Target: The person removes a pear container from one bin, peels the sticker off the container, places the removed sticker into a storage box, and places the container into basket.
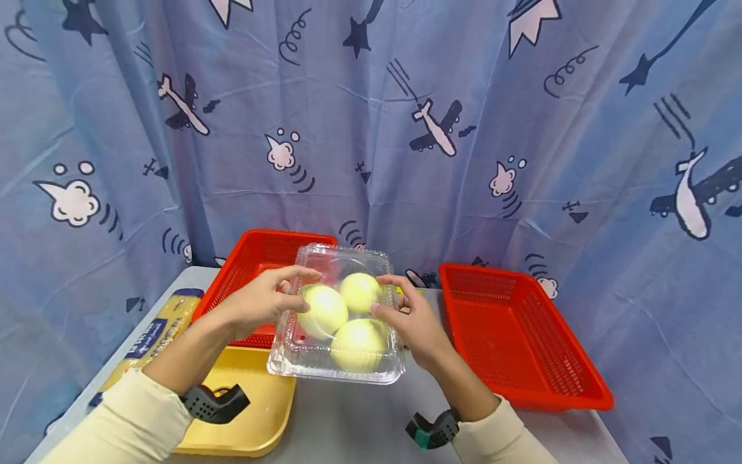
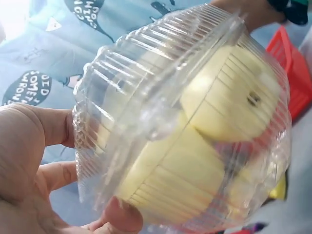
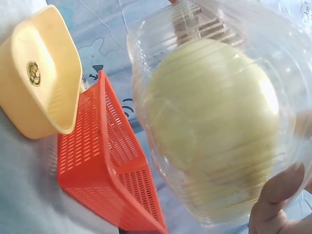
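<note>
A clear plastic clamshell box [image 1: 292, 361] is held up in front of me, tilted, over the table. Inside it lie three round pale yellow fruits [image 1: 361, 293], and one fruit [image 2: 229, 97] shows a small dark blossom end in the left wrist view. My left hand [image 1: 266, 299] grips the box's left side, thumb and fingers bent around its ridged edge. On the opposite side my right hand [image 1: 414, 322] holds it, with the thumb [image 3: 280, 190] on the plastic in the right wrist view. The lid lies over the fruits.
Behind the left hand stands a red perforated basket [image 1: 232, 277], with a yellow tub [image 1: 249, 393] in front of it. A long yellow and blue package [image 1: 153, 332] lies along the table's left edge. Another red basket [image 1: 498, 348] stands at right. A patterned curtain [image 1: 371, 129] hangs behind.
</note>
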`<state>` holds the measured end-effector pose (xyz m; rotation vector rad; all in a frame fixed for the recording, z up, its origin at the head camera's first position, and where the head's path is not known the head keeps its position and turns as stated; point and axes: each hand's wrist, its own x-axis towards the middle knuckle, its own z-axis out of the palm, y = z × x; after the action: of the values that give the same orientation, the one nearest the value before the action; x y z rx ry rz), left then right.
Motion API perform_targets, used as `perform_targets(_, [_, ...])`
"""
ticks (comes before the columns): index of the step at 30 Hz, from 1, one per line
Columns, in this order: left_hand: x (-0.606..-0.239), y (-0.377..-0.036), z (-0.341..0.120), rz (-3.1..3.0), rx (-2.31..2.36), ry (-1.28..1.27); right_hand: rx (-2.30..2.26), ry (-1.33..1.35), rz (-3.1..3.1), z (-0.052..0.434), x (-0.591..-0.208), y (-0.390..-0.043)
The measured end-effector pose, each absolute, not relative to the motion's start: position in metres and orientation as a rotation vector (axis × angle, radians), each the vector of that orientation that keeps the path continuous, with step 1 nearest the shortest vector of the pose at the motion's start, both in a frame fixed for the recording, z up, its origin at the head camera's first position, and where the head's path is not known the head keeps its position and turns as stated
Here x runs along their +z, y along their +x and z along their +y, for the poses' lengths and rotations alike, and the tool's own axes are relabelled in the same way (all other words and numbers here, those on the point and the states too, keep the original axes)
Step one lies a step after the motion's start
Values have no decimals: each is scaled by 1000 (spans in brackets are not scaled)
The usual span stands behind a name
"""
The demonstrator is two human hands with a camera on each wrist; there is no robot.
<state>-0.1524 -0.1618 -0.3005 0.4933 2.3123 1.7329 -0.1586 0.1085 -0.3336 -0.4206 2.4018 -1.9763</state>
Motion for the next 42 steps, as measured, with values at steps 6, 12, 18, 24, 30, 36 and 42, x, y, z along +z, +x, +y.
perform_targets(6, [-285, -170, -181, 2280, 1698, 435, -1946, -465, 2411, 90, -325, -177])
perform_targets(12, [-276, -188, -198, 2295, 1677, 423, -1894, -519, 2415, 76, -315, -197])
perform_targets(18, [-271, -207, -211, 2309, 1664, 354, -1781, -542, 2464, 61, -308, -220])
perform_targets(24, [-273, -223, -224, 2343, 1640, 272, -1765, -511, 2427, 41, -314, -244])
perform_targets(30, [-286, -237, -238, 2372, 1619, 223, -1736, -481, 2433, 22, -329, -264])
perform_targets(36, [-301, -253, -250, 2402, 1609, 188, -1665, -508, 2530, 5, -344, -280])
perform_targets(42, [-325, -265, -259, 2405, 1611, 147, -1624, -478, 2622, -10, -360, -291])
